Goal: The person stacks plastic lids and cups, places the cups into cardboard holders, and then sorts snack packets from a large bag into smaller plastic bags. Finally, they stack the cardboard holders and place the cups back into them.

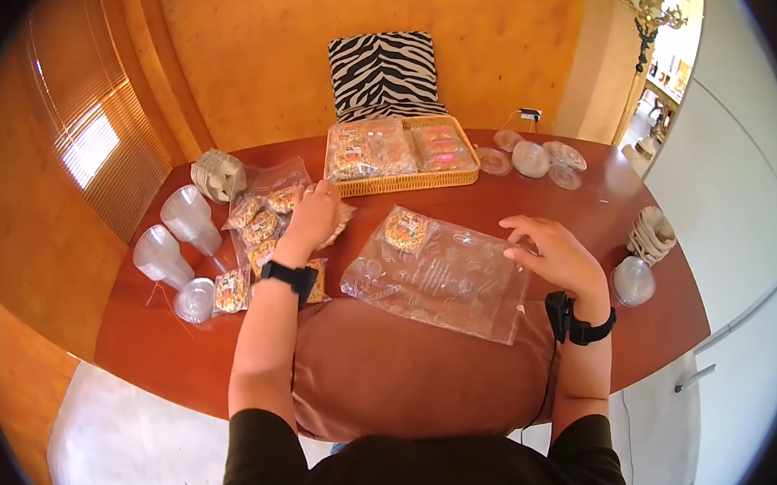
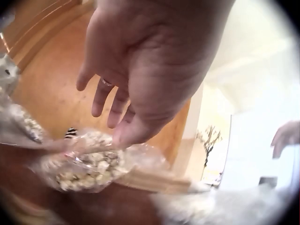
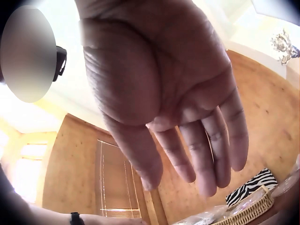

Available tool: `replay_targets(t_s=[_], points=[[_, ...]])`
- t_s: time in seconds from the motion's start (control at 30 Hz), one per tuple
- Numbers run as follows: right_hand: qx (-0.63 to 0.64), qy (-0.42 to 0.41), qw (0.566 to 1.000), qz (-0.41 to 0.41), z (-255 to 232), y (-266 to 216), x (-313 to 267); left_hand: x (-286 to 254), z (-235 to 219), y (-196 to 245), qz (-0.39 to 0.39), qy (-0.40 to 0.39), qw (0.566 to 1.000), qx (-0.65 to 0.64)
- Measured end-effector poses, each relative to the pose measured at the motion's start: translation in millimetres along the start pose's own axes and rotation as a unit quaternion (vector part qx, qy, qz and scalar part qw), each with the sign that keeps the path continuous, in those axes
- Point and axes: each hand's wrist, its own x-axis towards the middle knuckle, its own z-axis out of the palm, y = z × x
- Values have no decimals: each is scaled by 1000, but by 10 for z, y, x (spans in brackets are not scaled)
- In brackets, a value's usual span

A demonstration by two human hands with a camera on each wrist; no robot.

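My left hand [image 1: 317, 213] is over the group of small clear bags of popcorn-like snack [image 1: 261, 226] on the left of the table. In the left wrist view, the thumb and index finger of this hand [image 2: 150, 70] pinch the top edge of one snack bag [image 2: 89, 171]; its other fingers extend behind. My right hand [image 1: 556, 253] hovers with relaxed fingers by the right edge of a large printed clear bag [image 1: 445, 279], holding nothing. One round snack pack [image 1: 406, 231] shows at that bag's upper left. The right wrist view shows this palm [image 3: 164, 84] empty.
A wicker basket [image 1: 402, 184] with packed snacks stands at the table's back. Clear cups [image 1: 190, 216] and a stack of pale molded holders [image 1: 219, 175] are at the left. Round clear lids [image 1: 529, 159] lie back right; more holders [image 1: 651, 235] and a clear dome [image 1: 633, 280] sit right.
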Motion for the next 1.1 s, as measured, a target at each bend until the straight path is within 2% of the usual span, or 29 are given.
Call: replay_targets(t_s=[0.07,0.1,0.13,0.17,0.2,0.23,0.3,0.37,0.4,0.43,0.47,0.5,0.53,0.57,0.63,0.67,0.7,0.77,0.8,0.9,0.93,1.03,1.07,1.1], points=[[54,-5,998,26,13,-13,12,43,-382,219,-2,39,970,-242],[94,-9,995,33,25,-9,43,53,-583,363,-2,53,931,-360],[134,-14,990,40,32,-18,67,49,-766,524,36,78,935,-345],[240,-15,967,90,36,-67,85,32,-940,700,74,103,935,-331],[342,-15,929,138,46,-140,106,12,-1061,873,111,129,933,-318],[440,-14,879,182,65,-203,119,-4,-1118,1033,165,164,940,-250],[520,4,829,206,145,-265,158,-93,-1163,1297,236,190,934,-191],[514,16,836,191,188,-191,173,-176,-1161,1501,308,176,917,-181],[468,18,868,165,223,-100,186,-191,-1147,1561,340,169,908,-176],[421,16,896,140,283,-13,199,-195,-1116,1586,323,169,910,-199],[422,39,902,81,365,37,228,-202,-1072,1599,304,167,911,-221],[416,53,904,82,364,79,209,-205,-1023,1606,284,166,913,-241],[410,65,906,81,305,4,198,-181,-963,1611,218,200,910,-291],[406,77,907,81,252,-74,186,-176,-926,1606,146,193,898,-368],[424,85,899,68,210,-109,174,-178,-850,1551,-4,173,845,-507],[423,78,901,54,190,-55,158,-152,-757,1483,-11,112,833,-542],[423,71,902,39,189,-27,155,-148,-727,1445,-19,35,800,-599],[394,102,912,43,214,-94,156,-144,-851,1398,-31,-116,709,-695],[394,123,910,47,252,-118,162,-169,-856,1446,-16,-98,748,-656],[377,204,902,42,388,-150,201,-216,-716,1546,-19,-19,742,-670],[368,234,899,37,430,-153,211,-238,-767,1582,-31,23,754,-655],[389,235,887,81,521,-182,202,-278,-815,1606,-64,78,771,-629],[377,221,896,78,538,-249,190,-281,-832,1642,-63,93,749,-653],[372,235,895,68,567,-270,186,-295,-821,1662,-76,75,733,-672]])
